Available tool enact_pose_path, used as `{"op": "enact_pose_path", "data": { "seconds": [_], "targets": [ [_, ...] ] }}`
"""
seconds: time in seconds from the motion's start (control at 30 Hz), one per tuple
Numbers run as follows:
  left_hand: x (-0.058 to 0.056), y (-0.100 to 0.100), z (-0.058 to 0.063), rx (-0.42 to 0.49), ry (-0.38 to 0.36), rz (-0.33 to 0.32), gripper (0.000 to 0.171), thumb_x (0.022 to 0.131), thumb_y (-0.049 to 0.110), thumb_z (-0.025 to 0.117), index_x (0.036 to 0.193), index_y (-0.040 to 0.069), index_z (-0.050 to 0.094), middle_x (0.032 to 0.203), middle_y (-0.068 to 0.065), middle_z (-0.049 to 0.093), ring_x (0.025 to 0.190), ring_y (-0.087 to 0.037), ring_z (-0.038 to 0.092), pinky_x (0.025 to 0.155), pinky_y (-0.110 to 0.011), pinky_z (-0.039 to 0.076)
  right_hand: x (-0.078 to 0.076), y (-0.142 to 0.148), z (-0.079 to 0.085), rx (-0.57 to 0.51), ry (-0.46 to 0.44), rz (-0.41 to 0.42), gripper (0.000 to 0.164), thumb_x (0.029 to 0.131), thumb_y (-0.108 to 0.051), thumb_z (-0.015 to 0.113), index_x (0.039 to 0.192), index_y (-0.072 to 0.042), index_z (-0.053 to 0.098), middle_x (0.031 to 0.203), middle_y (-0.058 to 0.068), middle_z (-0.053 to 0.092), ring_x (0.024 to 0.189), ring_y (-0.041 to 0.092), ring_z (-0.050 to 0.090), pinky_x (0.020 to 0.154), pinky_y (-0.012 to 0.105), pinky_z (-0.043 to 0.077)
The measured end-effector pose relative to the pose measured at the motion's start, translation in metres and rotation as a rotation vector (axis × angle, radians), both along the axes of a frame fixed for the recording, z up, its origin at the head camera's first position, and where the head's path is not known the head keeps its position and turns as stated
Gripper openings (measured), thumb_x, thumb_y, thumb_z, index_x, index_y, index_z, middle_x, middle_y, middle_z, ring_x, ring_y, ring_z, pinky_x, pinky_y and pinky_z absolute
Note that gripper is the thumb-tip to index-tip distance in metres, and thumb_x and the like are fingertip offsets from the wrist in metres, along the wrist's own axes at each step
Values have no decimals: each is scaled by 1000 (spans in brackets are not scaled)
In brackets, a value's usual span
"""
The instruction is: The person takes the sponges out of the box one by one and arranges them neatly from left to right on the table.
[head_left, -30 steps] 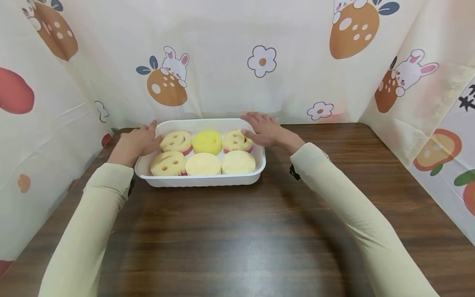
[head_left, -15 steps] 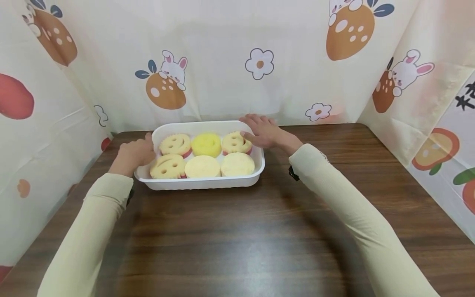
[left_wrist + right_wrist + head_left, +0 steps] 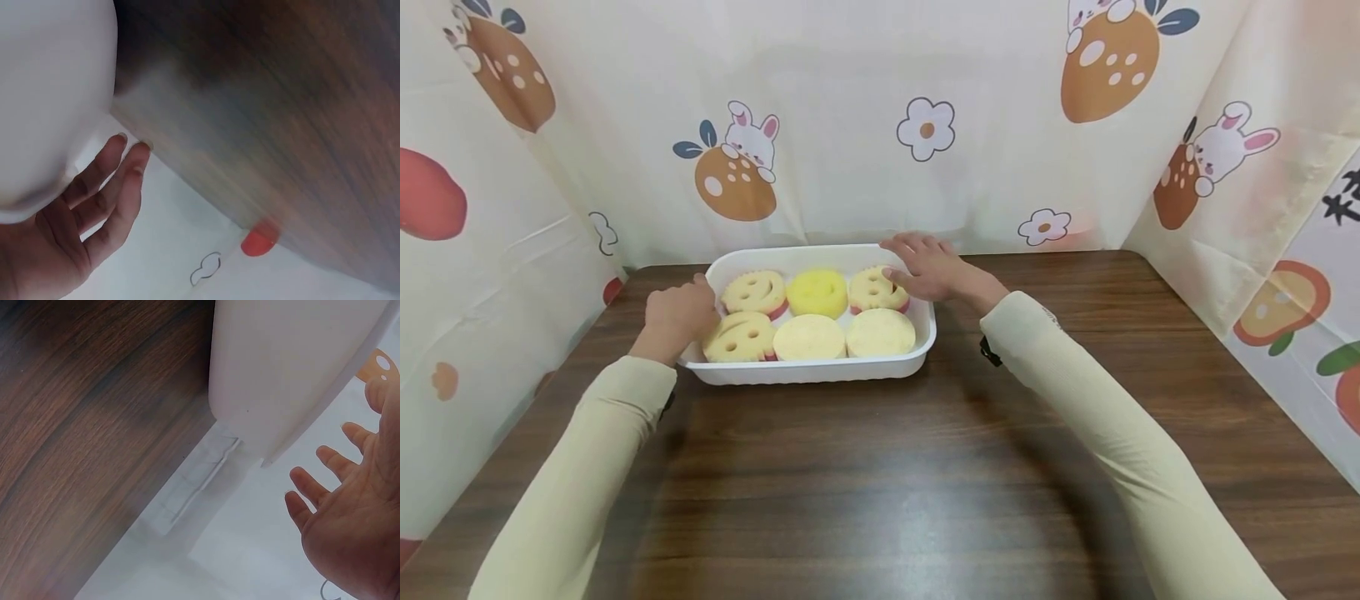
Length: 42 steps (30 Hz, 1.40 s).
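A white tray [image 3: 805, 372] at the back of the table bears several round, sponge-like pads. Smiling faces mark two cream pads with reddish undersides, the left one [image 3: 754, 292] and the right one [image 3: 877, 290], and a yellow pad [image 3: 817, 292]. In front are a cream face pad [image 3: 739, 337] and two plain ones, a middle pad [image 3: 809, 338] and a right pad [image 3: 881, 333]. My left hand [image 3: 679, 317] is at the tray's left rim, loosely bent fingers [image 3: 128, 187] outside, thumb hidden. My right hand [image 3: 931, 267] reaches over the right rim, fingers extended and apart.
Dark wood table [image 3: 865, 483] spreads in front of the tray and to its right. A printed cloth [image 3: 850, 150] with rabbits, fruit and flowers hangs close behind the tray and on both sides.
My left hand's spread fingers have drawn in, and it has moved slightly right and nearer along the tray's left rim. My right hand stays nearly still. The pads keep their places.
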<state>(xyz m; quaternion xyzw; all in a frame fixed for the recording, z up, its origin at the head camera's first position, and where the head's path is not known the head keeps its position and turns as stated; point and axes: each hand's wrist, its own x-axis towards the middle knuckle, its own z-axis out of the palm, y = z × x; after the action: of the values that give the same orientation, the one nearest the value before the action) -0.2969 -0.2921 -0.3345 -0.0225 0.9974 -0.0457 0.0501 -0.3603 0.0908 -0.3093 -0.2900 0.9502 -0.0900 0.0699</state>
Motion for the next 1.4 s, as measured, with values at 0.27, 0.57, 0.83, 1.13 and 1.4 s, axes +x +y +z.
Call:
{"op": "enact_pose_path", "data": {
  "seconds": [0.27,0.57,0.83,1.13,1.4],
  "targets": [
    [3,0,-10,87,42,82,52,97,31,46,120,-16,42,94,-32,63,78,-42,63,74,-58,48,-1,-5,-2,51,1,20,63,103,-51,36,157,-21,23,166,9,19,153,37,15,122,60,13],
    [5,3,-12,115,74,97,57,97,30,45,126,-18,39,104,-37,62,90,-51,64,77,-62,48,-5,-5,-5,53,-27,19,64,103,-51,38,157,-21,23,165,10,20,152,38,18,122,60,12],
    [6,6,-13,150,81,114,60,97,29,44,133,-18,34,107,-38,61,92,-52,64,79,-64,49,-9,-9,-8,56,-43,39,65,103,-52,39,157,-21,23,164,10,24,151,40,20,122,59,12],
    [7,4,-12,191,71,136,63,97,28,46,137,-18,29,111,-39,59,94,-52,62,82,-65,49,-10,-12,-11,67,-69,52,66,102,-55,37,157,-21,23,164,9,25,149,40,23,122,59,12],
    [6,5,-12,224,99,123,61,97,25,46,137,-18,30,112,-40,57,95,-50,61,84,-64,50,-11,-14,-10,83,-77,40,66,102,-56,38,157,-23,24,163,9,26,149,37,24,121,58,11]
  ]
}}
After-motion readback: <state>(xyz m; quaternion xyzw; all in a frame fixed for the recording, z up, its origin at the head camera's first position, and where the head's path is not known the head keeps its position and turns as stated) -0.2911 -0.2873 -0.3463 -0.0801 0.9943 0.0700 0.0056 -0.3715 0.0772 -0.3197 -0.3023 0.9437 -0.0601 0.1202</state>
